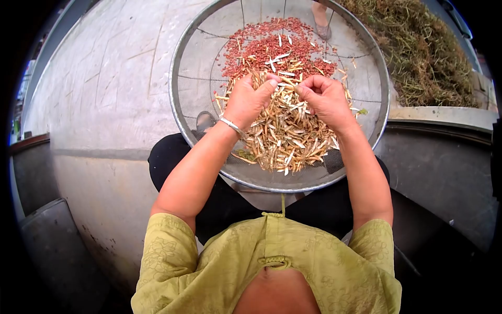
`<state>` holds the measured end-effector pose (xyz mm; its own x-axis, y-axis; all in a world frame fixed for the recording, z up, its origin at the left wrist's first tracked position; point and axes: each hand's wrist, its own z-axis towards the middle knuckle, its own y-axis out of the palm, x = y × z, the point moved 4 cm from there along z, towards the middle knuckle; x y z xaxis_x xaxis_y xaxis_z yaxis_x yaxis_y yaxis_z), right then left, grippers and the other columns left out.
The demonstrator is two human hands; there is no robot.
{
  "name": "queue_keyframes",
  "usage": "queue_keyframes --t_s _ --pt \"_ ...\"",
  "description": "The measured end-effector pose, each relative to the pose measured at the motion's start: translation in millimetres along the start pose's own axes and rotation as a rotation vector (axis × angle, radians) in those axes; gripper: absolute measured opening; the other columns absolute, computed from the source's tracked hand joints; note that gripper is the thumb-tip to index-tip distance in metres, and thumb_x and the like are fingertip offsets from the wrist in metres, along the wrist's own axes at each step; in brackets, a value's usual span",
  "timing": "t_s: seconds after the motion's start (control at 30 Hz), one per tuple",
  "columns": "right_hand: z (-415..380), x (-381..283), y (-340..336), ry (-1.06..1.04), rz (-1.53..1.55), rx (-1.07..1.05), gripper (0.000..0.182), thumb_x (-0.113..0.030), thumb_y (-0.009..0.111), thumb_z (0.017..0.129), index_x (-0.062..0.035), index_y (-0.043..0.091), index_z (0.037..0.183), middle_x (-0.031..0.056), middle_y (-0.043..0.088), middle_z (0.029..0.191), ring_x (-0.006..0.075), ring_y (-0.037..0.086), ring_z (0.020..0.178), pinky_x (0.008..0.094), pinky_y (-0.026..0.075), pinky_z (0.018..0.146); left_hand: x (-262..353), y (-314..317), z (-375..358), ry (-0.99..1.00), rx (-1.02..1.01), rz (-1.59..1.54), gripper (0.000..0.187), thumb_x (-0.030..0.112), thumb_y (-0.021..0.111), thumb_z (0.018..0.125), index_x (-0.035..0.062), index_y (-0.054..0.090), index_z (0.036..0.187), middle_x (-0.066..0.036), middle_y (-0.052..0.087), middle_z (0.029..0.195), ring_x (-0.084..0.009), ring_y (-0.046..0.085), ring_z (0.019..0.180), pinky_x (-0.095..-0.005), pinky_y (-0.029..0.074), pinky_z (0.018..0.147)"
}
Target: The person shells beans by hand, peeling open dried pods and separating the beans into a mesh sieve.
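Sieve [180, 112] sits on lap, catching beans. Left hand [248, 102] & right hand [324, 97], fingers pinched shut on a pod [286, 87] btwn them, over near pod pile [285, 138]; red beans [261, 49] far side.

A short-sleeved top [314, 267] of olive-green fabric is worn, with a faint tone-on-tone pattern woven into it. The sleeves are cut off just below the shoulders, so that both arms are left bare. The front is closed by knotted cloth fastenings [273, 260] of the same green, one at the collar and one lower down. Black trousers [172, 157] are worn on the legs. A thin silver bangle [232, 126] is carried on the left wrist.
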<state>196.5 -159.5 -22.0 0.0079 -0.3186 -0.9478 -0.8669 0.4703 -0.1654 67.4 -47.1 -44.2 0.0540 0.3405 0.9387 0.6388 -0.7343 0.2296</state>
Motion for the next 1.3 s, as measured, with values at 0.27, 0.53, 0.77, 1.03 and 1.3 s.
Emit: queue_keyframes --t_s 0.27,0.53,0.77,1.03,1.3 --pt "-6.2 2.7 13.3 0.035 0.316 -0.059 0.015 -0.017 0.061 0.086 -0.0053 0.057 0.076 -0.0014 0.056 0.063 0.0012 0.041 0.045 0.0162 0.032 0.039 -2.9 12.7 -0.7 0.008 -0.040 -0.169 0.014 0.014 0.065 0.082 0.0051 0.057 0.090 0.005 0.051 0.067 -0.0032 0.042 0.054 -0.0189 0.035 0.047" --pt "-12.1 3.0 27.3 0.151 0.586 -0.155 0.016 -0.018 0.059 0.088 -0.0043 0.056 0.080 0.0008 0.057 0.066 0.0018 0.041 0.042 0.0157 0.031 0.037 4.0 17.2 -2.4 0.089 -0.054 -0.180 0.011 0.012 0.061 0.085 0.0057 0.053 0.089 0.000 0.055 0.070 -0.0043 0.043 0.053 -0.0178 0.033 0.047" --pt "-12.8 1.5 32.6 0.061 0.518 -0.065 0.017 -0.019 0.061 0.086 -0.0034 0.057 0.080 0.0015 0.059 0.066 0.0011 0.041 0.042 0.0152 0.032 0.038 5.1 14.3 -3.2 0.088 -0.021 -0.156 0.011 0.012 0.062 0.084 0.0063 0.054 0.089 0.002 0.054 0.070 -0.0034 0.042 0.054 -0.0176 0.033 0.047" --pt "-12.2 0.0 28.5 -0.008 0.377 -0.007 0.015 -0.016 0.061 0.086 -0.0036 0.057 0.079 0.0006 0.059 0.065 0.0006 0.043 0.044 0.0150 0.034 0.039 11.3 12.8 -3.2 0.202 0.026 0.079 0.011 0.011 0.061 0.084 0.0053 0.055 0.090 0.004 0.051 0.069 -0.0027 0.043 0.054 -0.0177 0.035 0.047" --pt "-12.3 -1.8 28.8 0.039 0.507 -0.103 0.013 -0.016 0.061 0.086 -0.0031 0.059 0.083 0.0014 0.060 0.068 0.0011 0.045 0.046 0.0149 0.035 0.039 11.3 17.5 -4.4 0.049 -0.037 -0.191 0.009 0.009 0.061 0.083 0.0057 0.053 0.087 0.004 0.049 0.067 -0.0035 0.041 0.052 -0.0174 0.033 0.046"
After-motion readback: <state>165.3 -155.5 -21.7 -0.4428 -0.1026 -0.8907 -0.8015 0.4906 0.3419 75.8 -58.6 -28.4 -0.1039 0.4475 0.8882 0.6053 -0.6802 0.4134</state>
